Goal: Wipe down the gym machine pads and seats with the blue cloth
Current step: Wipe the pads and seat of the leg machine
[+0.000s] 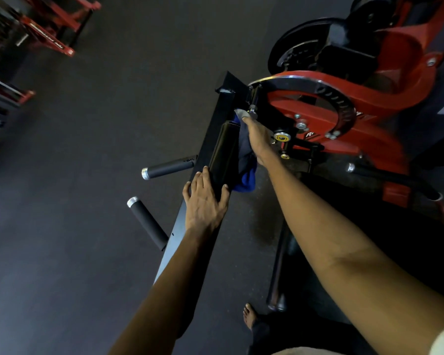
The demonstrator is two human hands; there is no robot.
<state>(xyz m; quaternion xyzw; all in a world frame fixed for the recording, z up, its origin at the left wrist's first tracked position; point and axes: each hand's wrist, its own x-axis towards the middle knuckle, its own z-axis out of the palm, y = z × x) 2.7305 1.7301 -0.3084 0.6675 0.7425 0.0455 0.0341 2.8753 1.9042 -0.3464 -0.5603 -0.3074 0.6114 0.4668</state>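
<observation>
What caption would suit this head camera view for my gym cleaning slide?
Left hand steadies the black roller pad while the right hand presses the blue cloth along its side.
</observation>
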